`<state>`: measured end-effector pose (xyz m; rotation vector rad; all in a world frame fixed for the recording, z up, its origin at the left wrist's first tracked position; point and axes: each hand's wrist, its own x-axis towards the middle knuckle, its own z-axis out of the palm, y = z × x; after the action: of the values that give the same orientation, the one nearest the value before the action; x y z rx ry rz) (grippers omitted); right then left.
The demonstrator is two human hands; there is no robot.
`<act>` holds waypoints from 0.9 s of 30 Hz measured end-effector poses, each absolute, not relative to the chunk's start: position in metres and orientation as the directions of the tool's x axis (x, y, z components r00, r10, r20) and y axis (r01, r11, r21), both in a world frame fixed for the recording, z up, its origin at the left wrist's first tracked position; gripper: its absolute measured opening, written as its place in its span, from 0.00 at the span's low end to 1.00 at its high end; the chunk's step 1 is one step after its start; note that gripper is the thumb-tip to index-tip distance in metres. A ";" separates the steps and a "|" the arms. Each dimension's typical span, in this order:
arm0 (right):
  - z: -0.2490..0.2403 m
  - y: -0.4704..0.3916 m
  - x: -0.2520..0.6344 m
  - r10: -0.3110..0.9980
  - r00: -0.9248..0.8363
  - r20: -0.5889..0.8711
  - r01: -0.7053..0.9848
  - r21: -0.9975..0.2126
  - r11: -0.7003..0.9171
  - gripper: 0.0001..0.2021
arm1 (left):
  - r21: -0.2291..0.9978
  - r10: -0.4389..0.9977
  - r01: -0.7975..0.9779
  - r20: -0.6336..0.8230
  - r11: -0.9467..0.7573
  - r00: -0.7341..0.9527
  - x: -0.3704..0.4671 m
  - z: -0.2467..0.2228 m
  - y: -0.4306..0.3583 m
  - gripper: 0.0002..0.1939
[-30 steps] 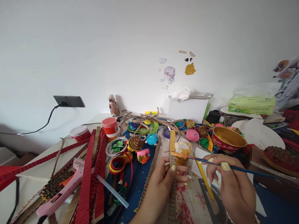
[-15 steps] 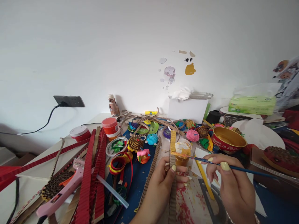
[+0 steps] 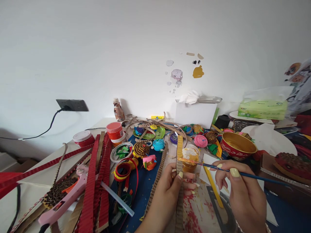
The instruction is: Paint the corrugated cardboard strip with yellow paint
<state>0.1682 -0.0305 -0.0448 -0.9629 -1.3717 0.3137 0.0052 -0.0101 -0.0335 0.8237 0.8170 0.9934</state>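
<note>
My left hand [image 3: 171, 186] pinches a corrugated cardboard strip [image 3: 179, 200] upright between thumb and fingers. The strip's top part is painted yellow; below it is bare brown. In my right hand [image 3: 243, 187] is a thin blue paintbrush [image 3: 225, 170], gripped between thumb and fingers. Its tip touches the strip near the lower edge of the yellow part. Just behind the brush stands an open jar of yellow paint [image 3: 190, 155], its rim smeared with white and yellow. A yellow stick [image 3: 213, 186] lies beneath the brush on white paper.
Red corrugated strips [image 3: 89, 184] and a pink glue gun [image 3: 64, 202] lie at the left. Behind them stands a red paint jar [image 3: 115, 132]. Coiled paper pieces [image 3: 141, 149] fill the middle. A red and gold bowl [image 3: 238, 145] and a tissue pack [image 3: 262, 109] are at the right.
</note>
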 end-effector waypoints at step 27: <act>-0.039 -0.029 0.164 0.659 0.311 0.685 0.431 -0.719 0.544 0.09 | 0.890 0.927 -0.348 -0.177 0.294 0.331 0.003 -0.034 -0.009 0.17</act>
<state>0.1637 -0.0290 -0.0393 -1.0623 -1.3142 0.1951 0.0033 -0.0093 -0.0337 0.8694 0.8155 0.9871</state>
